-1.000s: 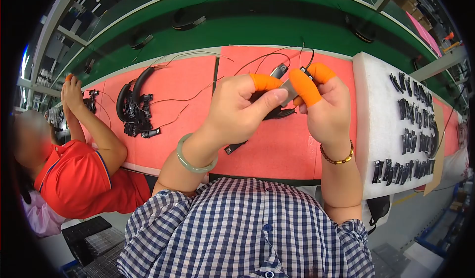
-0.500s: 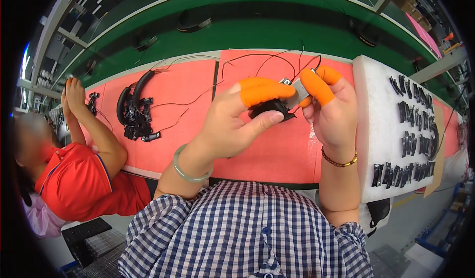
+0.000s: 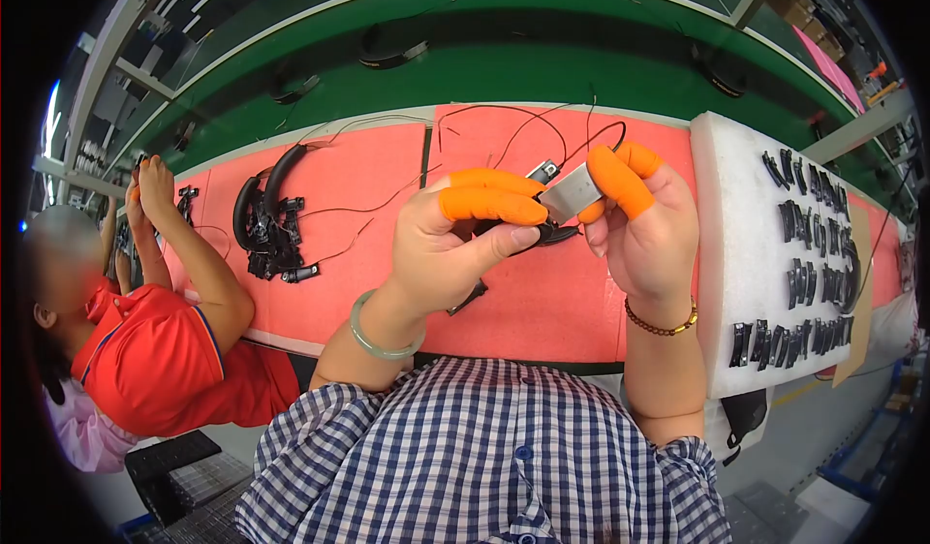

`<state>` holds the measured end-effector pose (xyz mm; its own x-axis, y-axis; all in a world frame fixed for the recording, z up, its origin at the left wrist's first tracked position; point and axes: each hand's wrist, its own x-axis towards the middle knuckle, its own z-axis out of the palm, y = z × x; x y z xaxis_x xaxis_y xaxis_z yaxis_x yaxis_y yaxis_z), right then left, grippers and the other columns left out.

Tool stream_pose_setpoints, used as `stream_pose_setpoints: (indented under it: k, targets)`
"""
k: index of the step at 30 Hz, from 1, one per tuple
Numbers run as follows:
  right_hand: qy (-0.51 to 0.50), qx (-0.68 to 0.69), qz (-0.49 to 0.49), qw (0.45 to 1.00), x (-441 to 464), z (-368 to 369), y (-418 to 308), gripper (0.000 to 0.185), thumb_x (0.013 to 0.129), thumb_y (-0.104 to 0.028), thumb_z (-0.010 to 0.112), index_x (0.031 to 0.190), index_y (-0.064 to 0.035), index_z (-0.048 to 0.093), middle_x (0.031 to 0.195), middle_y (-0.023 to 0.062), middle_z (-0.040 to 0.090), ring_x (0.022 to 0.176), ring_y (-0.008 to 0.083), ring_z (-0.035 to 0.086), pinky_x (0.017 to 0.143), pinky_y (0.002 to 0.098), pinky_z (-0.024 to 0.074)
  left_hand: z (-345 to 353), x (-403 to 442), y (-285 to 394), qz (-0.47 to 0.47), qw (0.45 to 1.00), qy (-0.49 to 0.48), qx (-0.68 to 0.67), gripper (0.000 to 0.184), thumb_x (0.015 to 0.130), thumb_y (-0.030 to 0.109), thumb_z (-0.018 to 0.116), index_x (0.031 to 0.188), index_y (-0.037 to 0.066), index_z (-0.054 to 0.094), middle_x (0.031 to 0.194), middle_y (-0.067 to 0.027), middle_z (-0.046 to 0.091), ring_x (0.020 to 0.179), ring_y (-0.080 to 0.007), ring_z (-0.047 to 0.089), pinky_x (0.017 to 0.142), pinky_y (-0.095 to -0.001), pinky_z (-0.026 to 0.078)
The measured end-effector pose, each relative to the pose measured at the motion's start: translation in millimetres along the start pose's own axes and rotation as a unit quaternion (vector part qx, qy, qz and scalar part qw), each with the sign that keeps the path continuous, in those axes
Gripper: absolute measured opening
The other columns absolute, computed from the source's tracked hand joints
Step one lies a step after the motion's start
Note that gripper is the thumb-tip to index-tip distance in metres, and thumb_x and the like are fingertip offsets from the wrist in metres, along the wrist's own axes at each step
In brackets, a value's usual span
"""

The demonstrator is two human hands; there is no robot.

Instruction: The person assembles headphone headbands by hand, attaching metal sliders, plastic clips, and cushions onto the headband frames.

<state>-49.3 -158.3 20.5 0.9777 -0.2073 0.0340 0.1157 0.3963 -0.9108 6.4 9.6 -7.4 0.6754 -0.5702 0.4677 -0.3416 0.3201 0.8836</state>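
My right hand (image 3: 647, 217), with orange finger covers on it, is closed on a flat silver metal strip (image 3: 573, 193). In my left hand (image 3: 441, 239), fingers also covered in orange, is a curved black headband piece (image 3: 557, 235), pinched between thumb and fingers and partly hidden. The strip meets this piece near the left fingertips; whether the two are joined I cannot tell. A small metal end (image 3: 544, 170) shows behind the left fingers. Thin dark wire (image 3: 552, 127) arches above the hands. A small black part (image 3: 469, 298) lies on the mat beside my left wrist.
Black headbands with wires (image 3: 281, 181) lie on the pink mat (image 3: 368, 302) to the left. White foam (image 3: 715, 282) at the right holds rows of small black parts (image 3: 799, 282). Beyond runs a green conveyor (image 3: 523, 60) carrying headbands. A co-worker in red (image 3: 160, 360) sits at left.
My left hand has shifted slightly left and down, and more of the metal strip shows. The small black part by my left wrist is now visible. Headbands on the green belt have moved right.
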Motion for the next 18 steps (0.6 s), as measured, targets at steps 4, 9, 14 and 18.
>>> stream_pose_setpoints:
  k: [4, 9, 14, 18]
  targets:
    - [0.018, 0.037, -0.001, 0.999, 5, -3, 3, 0.017, 0.087, -0.016, 0.049, 0.080, -0.0011, 0.054, 0.060, 0.0046, 0.053, 0.042, 0.0076, 0.045, 0.036, 0.0178, 0.0331, 13, 5, 1, -0.062, 0.989, 0.090, -0.098, 0.042, 0.067, 0.005, 0.071, 0.105, 0.002, 0.054, 0.093, -0.0088, 0.060, 0.080, -0.0149, 0.058, 0.070, -0.0245, 0.047]
    - [0.087, -0.149, 0.016, 0.985, 19, -13, -4, 0.020, 0.085, -0.020, 0.054, 0.085, -0.0005, 0.056, 0.065, 0.0049, 0.053, 0.049, 0.0096, 0.048, 0.044, 0.0190, 0.0378, -7, 10, -5, 0.082, 0.961, 0.091, 0.247, 0.050, 0.067, 0.011, 0.072, 0.110, 0.000, 0.050, 0.090, -0.0098, 0.058, 0.079, -0.0180, 0.057, 0.071, -0.0270, 0.047]
    - [0.124, -0.524, -0.418, 0.732, 32, -23, -6, 0.023, 0.074, -0.006, 0.066, 0.094, 0.0016, 0.056, 0.085, 0.0086, 0.058, 0.070, 0.0117, 0.054, 0.066, 0.0190, 0.0422, -26, 31, 8, -0.151, 0.977, 0.138, -0.052, 0.027, 0.085, 0.013, 0.051, 0.106, -0.004, 0.051, 0.084, -0.0085, 0.058, 0.064, -0.0125, 0.058, 0.058, -0.0231, 0.050]
    - [0.005, -0.483, -0.289, 0.827, 28, -20, 4, 0.020, 0.075, -0.002, 0.063, 0.094, 0.0016, 0.060, 0.081, 0.0081, 0.061, 0.071, 0.0109, 0.058, 0.066, 0.0215, 0.0453, -30, 39, -1, -0.227, 0.964, 0.047, -0.130, 0.029, 0.087, 0.016, 0.048, 0.106, -0.006, 0.050, 0.087, -0.0120, 0.058, 0.062, -0.0142, 0.060, 0.053, -0.0229, 0.053]
